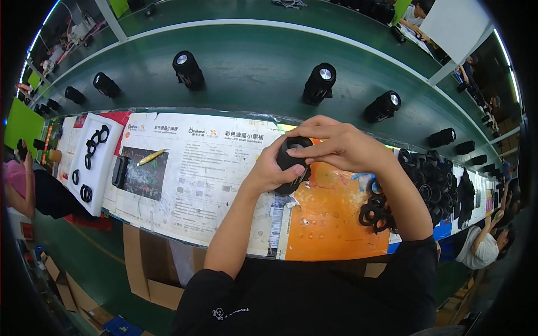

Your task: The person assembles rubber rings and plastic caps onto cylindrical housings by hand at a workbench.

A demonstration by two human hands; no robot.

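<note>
A black cylindrical speaker (287, 186) is held over the table, its round end turned up toward me. My left hand (265, 175) wraps around its side, with the thumb lying across the front. From the right, my right hand (343, 147) closes over the upper end, fingertips pressed on the rim and face. The fingers partly cover that end, so I cannot make out any small part beneath them. Nearest my right forearm lies a pile of black rubbery rings (431, 182), a few of them loose (374, 215) at its left side.
Beyond the table runs a green conveyor belt (252, 67) carrying several similar speakers (320, 84). At left are a white foam tray (105, 162) with black ring parts, a yellow marker (150, 157) and a small black block (119, 172). Co-workers sit at both sides; cardboard boxes (136, 263) stand below.
</note>
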